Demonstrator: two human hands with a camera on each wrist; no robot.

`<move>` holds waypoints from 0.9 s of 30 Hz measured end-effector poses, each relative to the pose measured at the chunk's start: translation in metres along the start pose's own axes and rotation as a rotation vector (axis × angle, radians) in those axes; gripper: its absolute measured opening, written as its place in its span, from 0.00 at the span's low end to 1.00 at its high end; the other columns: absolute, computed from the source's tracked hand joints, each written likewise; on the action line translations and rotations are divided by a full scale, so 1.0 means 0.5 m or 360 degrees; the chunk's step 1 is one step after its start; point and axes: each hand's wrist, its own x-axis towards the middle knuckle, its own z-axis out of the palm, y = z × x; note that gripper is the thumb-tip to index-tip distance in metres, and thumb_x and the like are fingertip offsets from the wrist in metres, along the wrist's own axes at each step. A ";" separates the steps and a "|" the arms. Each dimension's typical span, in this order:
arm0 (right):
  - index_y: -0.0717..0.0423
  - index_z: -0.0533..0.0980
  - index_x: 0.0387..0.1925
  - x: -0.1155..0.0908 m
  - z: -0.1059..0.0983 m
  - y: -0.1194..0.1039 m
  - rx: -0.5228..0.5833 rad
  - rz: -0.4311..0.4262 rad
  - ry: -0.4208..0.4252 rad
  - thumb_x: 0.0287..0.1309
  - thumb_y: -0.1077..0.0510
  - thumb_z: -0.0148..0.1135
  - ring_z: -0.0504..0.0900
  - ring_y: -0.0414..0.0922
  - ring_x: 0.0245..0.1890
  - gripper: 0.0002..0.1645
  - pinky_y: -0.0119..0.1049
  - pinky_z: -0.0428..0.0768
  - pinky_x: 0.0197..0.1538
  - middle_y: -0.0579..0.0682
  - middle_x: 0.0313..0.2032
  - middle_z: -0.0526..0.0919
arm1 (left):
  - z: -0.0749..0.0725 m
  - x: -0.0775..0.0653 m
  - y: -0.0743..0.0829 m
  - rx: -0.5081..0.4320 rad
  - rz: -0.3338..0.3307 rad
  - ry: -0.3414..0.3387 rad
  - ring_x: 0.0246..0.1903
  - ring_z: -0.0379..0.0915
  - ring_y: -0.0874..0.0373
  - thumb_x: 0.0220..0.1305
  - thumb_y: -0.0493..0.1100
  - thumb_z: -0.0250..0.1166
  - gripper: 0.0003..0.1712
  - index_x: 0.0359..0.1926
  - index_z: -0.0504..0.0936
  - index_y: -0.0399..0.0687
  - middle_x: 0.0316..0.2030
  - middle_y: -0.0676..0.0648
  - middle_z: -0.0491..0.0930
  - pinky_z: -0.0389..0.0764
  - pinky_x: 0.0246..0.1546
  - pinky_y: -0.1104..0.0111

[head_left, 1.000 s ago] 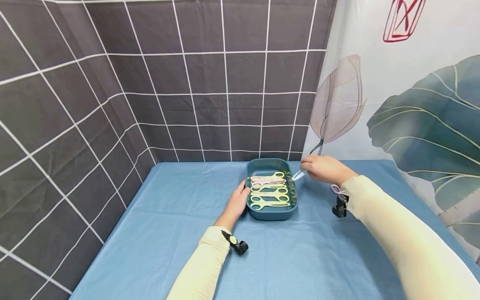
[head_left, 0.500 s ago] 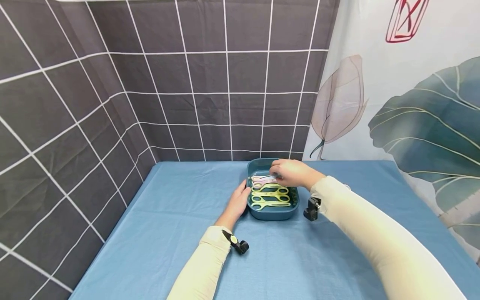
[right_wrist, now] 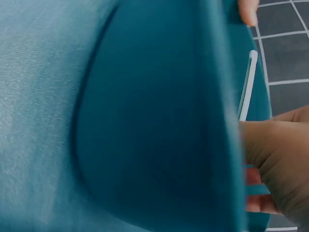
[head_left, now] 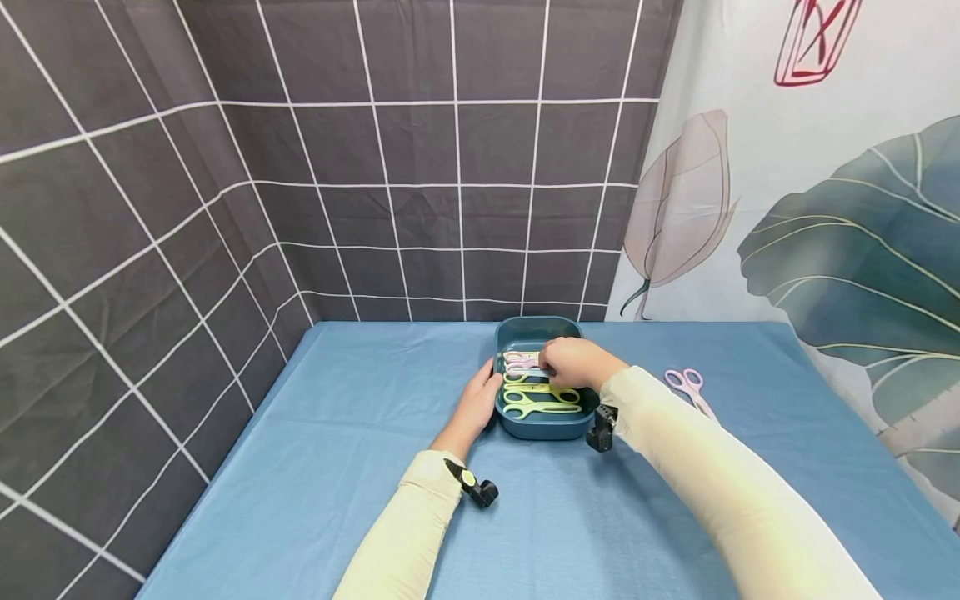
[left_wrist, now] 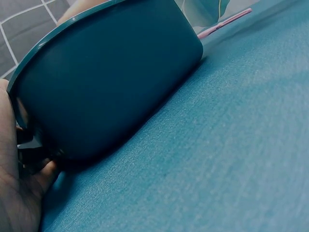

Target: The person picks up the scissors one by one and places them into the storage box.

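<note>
A dark teal bin [head_left: 551, 431] stands on the blue cloth with several yellow-green scissors [head_left: 542, 408] and pink scissors [head_left: 517, 357] lying across it. My left hand [head_left: 475, 402] grips its left side, thumb at the rim; in the left wrist view, part of that hand [left_wrist: 19, 193] is at the bin's lower edge. My right hand [head_left: 577, 363] reaches inside the bin and pinches light-blue scissors [head_left: 534, 372], whose pale blade [right_wrist: 247, 87] shows in the right wrist view. Their handles are hidden by the hand.
Pink-handled scissors [head_left: 688, 385] lie on the blue cloth [head_left: 360, 400] to the right, partly behind the right sleeve [head_left: 697, 450]. A dark grid-patterned curtain [head_left: 420, 208] rises behind and to the left. A white leaf-print curtain [head_left: 750, 275] hangs at the right.
My right hand has moved left from beside the bin to inside it with the light-blue scissors. The pink scissors on the cloth are more exposed. The left hand stays on the bin.
</note>
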 end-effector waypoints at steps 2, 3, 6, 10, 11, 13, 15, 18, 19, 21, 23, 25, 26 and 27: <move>0.48 0.73 0.21 0.003 0.007 -0.004 -0.0071 0.0018 0.0003 0.45 0.61 0.60 0.66 0.40 0.21 0.05 0.34 0.66 0.26 0.43 0.21 0.70 | 0.000 0.000 0.000 -0.0002 -0.0012 -0.0001 0.63 0.55 0.55 0.69 0.42 0.46 0.26 0.67 0.61 0.46 0.63 0.44 0.63 0.54 0.63 0.60; 0.47 0.73 0.21 0.004 0.010 -0.006 -0.0106 0.0033 0.0006 0.45 0.60 0.60 0.66 0.40 0.21 0.06 0.34 0.67 0.26 0.42 0.22 0.70 | 0.001 0.000 0.000 -0.0007 -0.0010 -0.0001 0.63 0.55 0.55 0.69 0.42 0.45 0.26 0.67 0.61 0.46 0.63 0.45 0.63 0.54 0.63 0.60; 0.46 0.73 0.20 0.005 0.018 -0.012 -0.0177 0.0058 0.0013 0.46 0.58 0.62 0.68 0.40 0.21 0.06 0.34 0.69 0.26 0.42 0.23 0.71 | 0.001 0.000 0.001 0.0002 -0.0018 0.0002 0.63 0.54 0.56 0.69 0.42 0.46 0.26 0.67 0.61 0.47 0.63 0.45 0.63 0.54 0.63 0.61; 0.47 0.74 0.19 0.004 0.022 -0.019 -0.0219 0.0075 0.0019 0.47 0.58 0.63 0.68 0.41 0.22 0.07 0.36 0.70 0.27 0.43 0.24 0.72 | 0.001 0.000 0.001 0.0019 -0.0031 -0.0002 0.63 0.54 0.56 0.69 0.43 0.46 0.26 0.67 0.61 0.47 0.63 0.46 0.63 0.54 0.63 0.62; 0.47 0.74 0.19 0.004 0.023 -0.021 -0.0223 0.0084 0.0020 0.47 0.58 0.63 0.68 0.41 0.22 0.07 0.37 0.70 0.27 0.43 0.25 0.72 | 0.001 0.000 0.002 0.0021 -0.0032 -0.0005 0.63 0.54 0.56 0.69 0.43 0.46 0.26 0.67 0.61 0.47 0.63 0.46 0.63 0.54 0.63 0.62; 0.47 0.74 0.20 0.003 0.025 -0.023 -0.0233 0.0099 0.0020 0.47 0.57 0.63 0.68 0.41 0.22 0.07 0.37 0.71 0.27 0.43 0.25 0.72 | 0.000 0.000 0.002 0.0019 -0.0031 -0.0010 0.63 0.54 0.55 0.69 0.43 0.46 0.26 0.67 0.61 0.47 0.63 0.45 0.63 0.54 0.63 0.61; 0.47 0.74 0.20 0.003 0.027 -0.024 -0.0237 0.0116 0.0019 0.48 0.57 0.63 0.68 0.41 0.23 0.07 0.38 0.71 0.27 0.43 0.25 0.72 | 0.000 0.000 0.002 0.0012 -0.0034 -0.0014 0.63 0.54 0.55 0.69 0.43 0.46 0.26 0.67 0.61 0.47 0.63 0.45 0.63 0.54 0.63 0.60; 0.47 0.74 0.20 0.003 0.028 -0.026 -0.0237 0.0131 0.0019 0.48 0.57 0.63 0.69 0.41 0.23 0.07 0.38 0.72 0.28 0.44 0.26 0.73 | -0.001 -0.001 0.002 0.0008 -0.0048 -0.0014 0.63 0.54 0.54 0.69 0.43 0.46 0.26 0.67 0.60 0.46 0.64 0.45 0.62 0.54 0.63 0.60; 0.47 0.73 0.20 0.004 0.028 -0.026 -0.0238 0.0135 0.0018 0.48 0.57 0.63 0.69 0.41 0.23 0.07 0.39 0.73 0.28 0.44 0.26 0.73 | -0.001 -0.001 0.001 0.0011 -0.0057 -0.0013 0.63 0.54 0.55 0.69 0.44 0.46 0.26 0.67 0.60 0.46 0.64 0.46 0.62 0.53 0.63 0.60; 0.47 0.73 0.20 0.005 0.028 -0.027 -0.0239 0.0140 0.0018 0.48 0.56 0.64 0.70 0.42 0.24 0.08 0.39 0.73 0.29 0.44 0.26 0.73 | -0.002 -0.001 0.001 0.0020 -0.0071 -0.0011 0.63 0.53 0.55 0.69 0.45 0.46 0.27 0.67 0.60 0.47 0.64 0.47 0.62 0.53 0.63 0.61; 0.46 0.72 0.19 0.006 0.028 -0.028 -0.0241 0.0150 0.0012 0.48 0.56 0.63 0.70 0.42 0.24 0.09 0.39 0.73 0.29 0.44 0.26 0.73 | -0.002 -0.001 0.002 0.0024 -0.0077 -0.0012 0.64 0.53 0.55 0.69 0.45 0.46 0.27 0.68 0.60 0.47 0.64 0.47 0.62 0.53 0.63 0.60; 0.46 0.71 0.18 0.007 0.029 -0.028 -0.0241 0.0159 0.0006 0.49 0.56 0.63 0.70 0.42 0.24 0.10 0.39 0.73 0.29 0.44 0.26 0.73 | -0.002 -0.002 0.003 0.0023 -0.0077 -0.0015 0.64 0.53 0.55 0.69 0.45 0.46 0.27 0.68 0.60 0.48 0.64 0.47 0.62 0.53 0.63 0.60; 0.46 0.71 0.18 0.007 0.029 -0.028 -0.0240 0.0165 0.0003 0.49 0.56 0.63 0.69 0.42 0.24 0.10 0.39 0.72 0.28 0.44 0.26 0.73 | -0.002 -0.002 0.003 0.0021 -0.0075 -0.0015 0.64 0.53 0.54 0.70 0.45 0.46 0.27 0.68 0.60 0.48 0.64 0.47 0.62 0.53 0.63 0.60; 0.46 0.71 0.18 0.007 0.030 -0.028 -0.0238 0.0170 -0.0002 0.49 0.56 0.63 0.69 0.42 0.24 0.11 0.39 0.72 0.28 0.44 0.26 0.72 | -0.002 -0.003 0.003 0.0020 -0.0078 -0.0016 0.64 0.53 0.54 0.70 0.45 0.45 0.27 0.68 0.60 0.48 0.64 0.47 0.61 0.54 0.63 0.60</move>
